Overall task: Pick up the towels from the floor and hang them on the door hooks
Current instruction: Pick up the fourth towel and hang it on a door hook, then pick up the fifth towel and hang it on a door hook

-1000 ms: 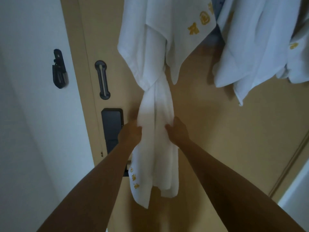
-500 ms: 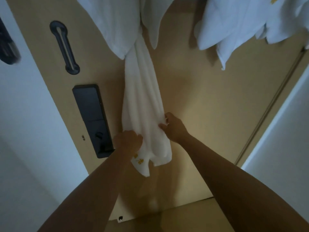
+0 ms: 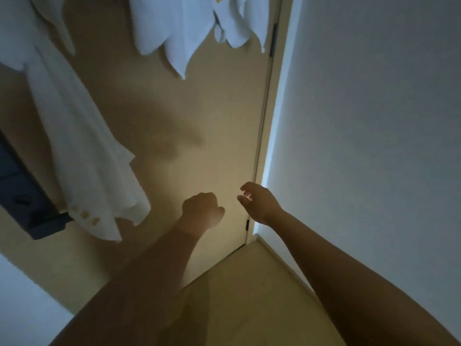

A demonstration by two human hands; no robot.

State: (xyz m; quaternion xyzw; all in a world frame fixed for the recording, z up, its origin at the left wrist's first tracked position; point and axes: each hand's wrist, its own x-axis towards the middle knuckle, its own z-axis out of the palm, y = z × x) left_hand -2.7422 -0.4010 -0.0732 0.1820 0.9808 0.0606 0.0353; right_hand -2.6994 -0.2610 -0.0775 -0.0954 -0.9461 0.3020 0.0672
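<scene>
A long white towel [image 3: 82, 156] with gold embroidery near its lower hem hangs down the tan door [image 3: 199, 121] at the left. Other white towels [image 3: 179, 28] hang higher up at the top middle; the hooks themselves are out of view. My left hand [image 3: 202, 209] is curled into a loose fist in front of the lower door, holding nothing, to the right of the long towel and apart from it. My right hand [image 3: 258, 204] hovers beside it near the door's hinge edge, fingers bent and apart, empty.
A dark lock plate [image 3: 27, 206] sits on the door at the far left, partly behind the long towel. A white wall [image 3: 374, 121] runs along the right. The beige floor [image 3: 249, 295] shows below the door; no towel lies on the part in view.
Both hands have let go of the long towel and moved right and down. The view has swung to the right, so the towel now hangs free at the left.
</scene>
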